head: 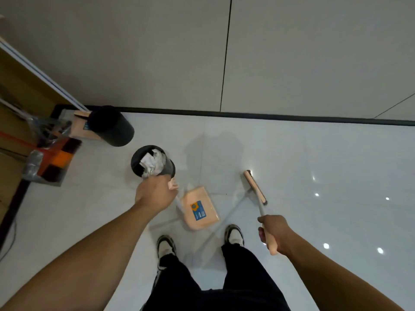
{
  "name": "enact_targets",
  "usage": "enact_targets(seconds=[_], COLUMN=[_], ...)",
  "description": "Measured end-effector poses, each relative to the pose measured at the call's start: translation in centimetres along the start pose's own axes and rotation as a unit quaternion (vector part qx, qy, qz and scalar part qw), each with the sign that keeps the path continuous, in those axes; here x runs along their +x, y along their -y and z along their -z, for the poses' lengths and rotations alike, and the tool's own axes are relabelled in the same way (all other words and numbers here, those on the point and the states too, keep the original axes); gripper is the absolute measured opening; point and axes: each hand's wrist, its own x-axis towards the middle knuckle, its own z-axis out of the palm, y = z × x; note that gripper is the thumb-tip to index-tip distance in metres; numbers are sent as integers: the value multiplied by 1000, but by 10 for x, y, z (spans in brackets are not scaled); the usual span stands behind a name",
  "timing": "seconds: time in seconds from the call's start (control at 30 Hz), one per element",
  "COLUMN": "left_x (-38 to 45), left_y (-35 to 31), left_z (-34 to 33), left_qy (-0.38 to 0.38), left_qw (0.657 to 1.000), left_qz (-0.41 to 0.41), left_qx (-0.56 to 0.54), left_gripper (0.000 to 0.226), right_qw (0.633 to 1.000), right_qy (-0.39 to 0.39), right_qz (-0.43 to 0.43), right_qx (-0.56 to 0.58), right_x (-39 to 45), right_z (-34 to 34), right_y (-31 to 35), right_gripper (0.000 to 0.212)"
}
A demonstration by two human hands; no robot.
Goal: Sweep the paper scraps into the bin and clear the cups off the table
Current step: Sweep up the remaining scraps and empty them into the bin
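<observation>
A black bin (pixel 137 159) stands on the white floor, filled with crumpled white paper scraps (pixel 153 163). My left hand (pixel 155 195) grips the top of the peach dustpan's handle just below the bin. The dustpan (pixel 199 208), with a blue label, sits on the floor in front of my feet. My right hand (pixel 275 232) holds the peach grip of a broom; the broom's head (pixel 254 187) rests on the floor to the right of the dustpan. No cups or table are in view.
A second black bin (pixel 111 126) stands near the wall behind the first. At the left are another peach dustpan (pixel 79 129), a red-orange broom in plastic wrap (pixel 51 162) and cardboard boxes (pixel 15 90). A black skirting strip (pixel 247 115) marks the wall.
</observation>
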Motion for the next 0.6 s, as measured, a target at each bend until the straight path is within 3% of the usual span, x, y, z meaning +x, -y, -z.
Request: enact_targets(seconds=[0.27, 0.37, 0.53, 0.6], left_x=[-45, -60, -84, -93], left_y=[-26, -24, -28, -27], left_z=[-18, -24, -37, -39], left_qy=[14, 16, -34, -41], left_qw=[997, 992, 991, 992], left_qz=[74, 82, 55, 55], left_qx=[-32, -93, -122, -105], left_gripper=[54, 66, 66, 69], right_qw=[984, 975, 965, 964], right_qy=[74, 149, 194, 208], right_qz=[97, 111, 123, 99], right_qx=[-127, -123, -128, -137], right_x=[-7, -31, -71, -86], right_z=[-38, -61, -91, -102], right_y=[26, 37, 58, 59], right_gripper=[10, 8, 2, 12])
